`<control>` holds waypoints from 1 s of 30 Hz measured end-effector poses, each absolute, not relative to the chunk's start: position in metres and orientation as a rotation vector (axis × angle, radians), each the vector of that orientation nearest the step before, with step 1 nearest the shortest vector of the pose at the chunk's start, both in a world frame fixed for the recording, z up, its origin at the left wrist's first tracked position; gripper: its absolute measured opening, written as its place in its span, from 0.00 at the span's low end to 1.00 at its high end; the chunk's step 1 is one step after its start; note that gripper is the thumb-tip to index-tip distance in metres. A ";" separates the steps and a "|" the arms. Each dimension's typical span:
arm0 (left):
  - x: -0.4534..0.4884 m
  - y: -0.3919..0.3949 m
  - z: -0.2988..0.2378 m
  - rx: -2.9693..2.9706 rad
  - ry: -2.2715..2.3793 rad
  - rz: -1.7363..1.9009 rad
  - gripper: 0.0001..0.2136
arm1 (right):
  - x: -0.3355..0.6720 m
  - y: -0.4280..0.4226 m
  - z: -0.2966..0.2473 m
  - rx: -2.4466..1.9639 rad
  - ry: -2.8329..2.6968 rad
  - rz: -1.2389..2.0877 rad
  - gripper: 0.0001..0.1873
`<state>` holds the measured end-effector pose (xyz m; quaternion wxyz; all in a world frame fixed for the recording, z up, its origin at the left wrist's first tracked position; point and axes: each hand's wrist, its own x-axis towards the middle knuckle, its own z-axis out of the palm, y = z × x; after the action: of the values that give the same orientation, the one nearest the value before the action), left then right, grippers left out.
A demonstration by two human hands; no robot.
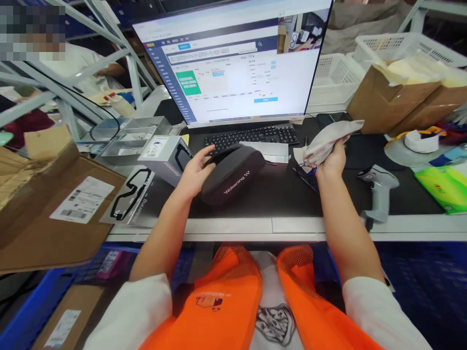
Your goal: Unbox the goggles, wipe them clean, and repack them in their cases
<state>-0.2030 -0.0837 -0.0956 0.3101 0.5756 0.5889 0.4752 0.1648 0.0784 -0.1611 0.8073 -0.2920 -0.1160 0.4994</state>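
Note:
My left hand [197, 171] grips the left end of a black glasses case [235, 177] marked "Wakening", which is tilted above the dark desk mat. My right hand [334, 159] is closed around a pale grey cloth pouch [330, 141] with a blue drawstring. Below the pouch, dark glasses [308, 179] lie partly hidden on the mat. Left of the case stands a grey product box [166, 158] with a glasses picture. A printed sleeve [133, 197] with a similar picture lies nearer the edge. Behind the case is a small white open box [275, 151].
A large monitor [237, 63] stands behind a black keyboard [255, 136]. At the right are a barcode scanner [380, 192], a green packet [443, 187], brown cartons [394, 99] and white baskets [333, 80]. An opened cardboard box [47, 218] sits at the left. Another person [78, 68] is beyond the metal frame.

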 end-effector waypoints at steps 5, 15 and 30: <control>-0.165 0.008 -0.039 2.006 1.400 1.028 0.16 | 0.164 0.075 -0.164 -0.727 -0.349 0.977 0.10; -0.122 0.115 -0.055 2.056 1.465 0.815 0.16 | 0.159 0.071 -0.156 -0.822 -0.343 0.953 0.09; -0.117 0.067 -0.087 2.121 1.521 0.933 0.24 | 0.134 0.044 -0.141 -0.673 -0.378 1.232 0.08</control>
<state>-0.1171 0.0674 -0.0870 0.1838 0.7523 0.5392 0.3310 0.1341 0.0445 -0.1406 0.7473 -0.3074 -0.1728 0.5632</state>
